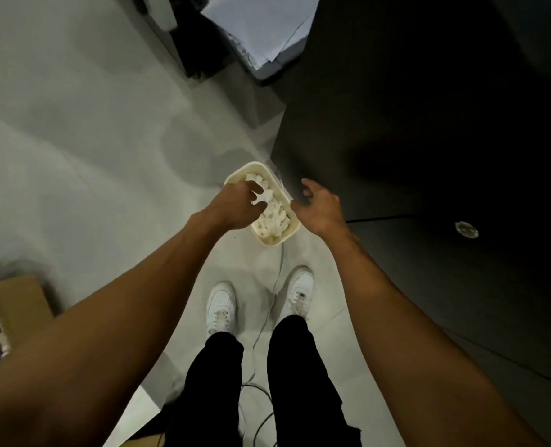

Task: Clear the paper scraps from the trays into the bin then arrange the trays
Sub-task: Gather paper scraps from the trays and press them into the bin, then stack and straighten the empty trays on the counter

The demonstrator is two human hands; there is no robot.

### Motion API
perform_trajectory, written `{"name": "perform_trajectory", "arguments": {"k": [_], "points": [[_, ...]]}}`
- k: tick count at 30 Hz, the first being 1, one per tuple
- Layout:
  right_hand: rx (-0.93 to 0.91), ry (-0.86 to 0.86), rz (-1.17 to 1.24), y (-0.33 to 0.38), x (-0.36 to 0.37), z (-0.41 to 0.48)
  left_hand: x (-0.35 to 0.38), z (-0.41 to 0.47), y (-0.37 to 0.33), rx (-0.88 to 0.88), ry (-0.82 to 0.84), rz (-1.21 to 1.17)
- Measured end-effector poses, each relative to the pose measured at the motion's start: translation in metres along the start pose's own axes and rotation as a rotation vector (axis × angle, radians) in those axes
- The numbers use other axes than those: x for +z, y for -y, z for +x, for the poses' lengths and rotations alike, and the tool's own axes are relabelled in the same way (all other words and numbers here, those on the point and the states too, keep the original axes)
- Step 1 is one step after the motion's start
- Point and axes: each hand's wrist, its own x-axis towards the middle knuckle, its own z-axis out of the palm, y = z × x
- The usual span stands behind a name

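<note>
Paper scraps [272, 221] fill the cream bin [275, 242] on the floor [90, 140], at 12 o'clock from my shoes [221, 304].
My left grip [238, 204] is over the bin, fingers pinching one white scrap; my right grip [319, 208] hangs loose and empty at the bin's 3 o'clock.
</note>
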Motion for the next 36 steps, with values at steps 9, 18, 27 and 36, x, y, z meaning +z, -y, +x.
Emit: {"name": "perform_trajectory", "arguments": {"k": [9,18,27,36], "points": [[-0.026,-0.115,0.115,0.073,-0.073,-0.132,-0.097,-0.114,-0.092,0.041,-0.074,-0.183],[-0.120,-0.315,0.122,0.124,-0.162,-0.260,-0.162,-0.208,-0.205,0.232,-0.154,-0.234],[-0.207,-0.594,0.186,0.129,-0.260,-0.373,-0.189,-0.267,-0.329,0.522,-0.142,-0.208],[-0.180,-0.831,0.323,0.100,-0.331,-0.436,-0.173,-0.297,-0.431,0.733,-0.067,-0.121]]}}
